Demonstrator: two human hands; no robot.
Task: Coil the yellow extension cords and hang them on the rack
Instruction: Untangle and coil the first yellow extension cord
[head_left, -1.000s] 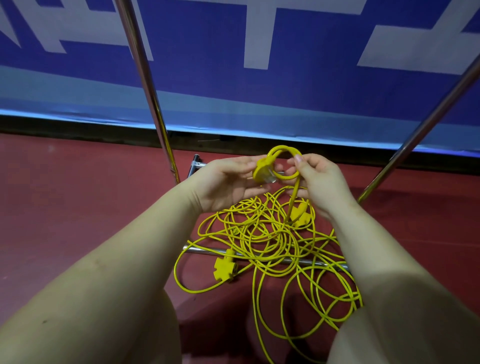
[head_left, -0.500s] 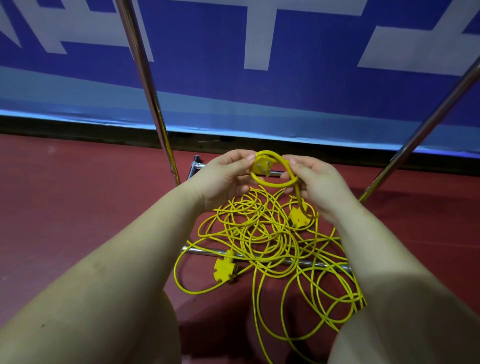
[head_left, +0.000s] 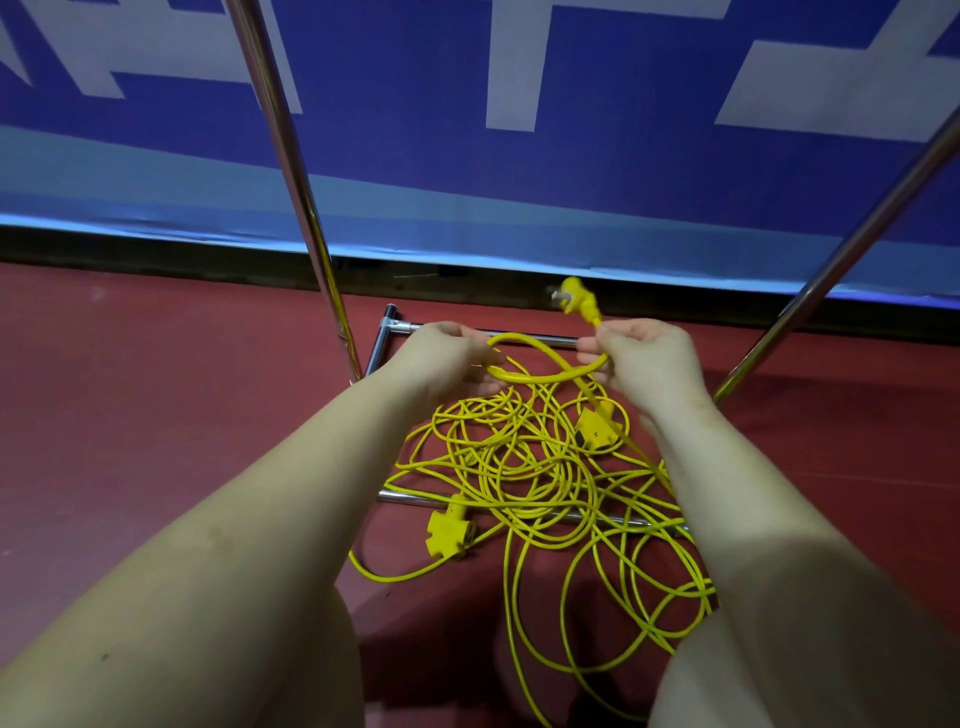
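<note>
Yellow extension cords (head_left: 524, 467) lie in a loose tangle on the red floor (head_left: 156, 415) in the lower centre of the frame, draped over the low chrome bars of the rack (head_left: 306, 208), with two socket blocks among the strands. A second ago both hands were pressed close together around a small tight loop with the plug tucked against the left fingers. Now they have drawn apart. The right hand (head_left: 644, 364) pinches the cord just below the plug (head_left: 574, 299), which sticks up free above it, right of centre. The left hand (head_left: 447, 358) is curled around the far side of a wider, flatter loop (head_left: 545, 364) spanning the two hands. This looks like the first turn of a coil being opened to size. Nearly all the cord is still uncoiled, and nothing hangs on the rack.
</note>
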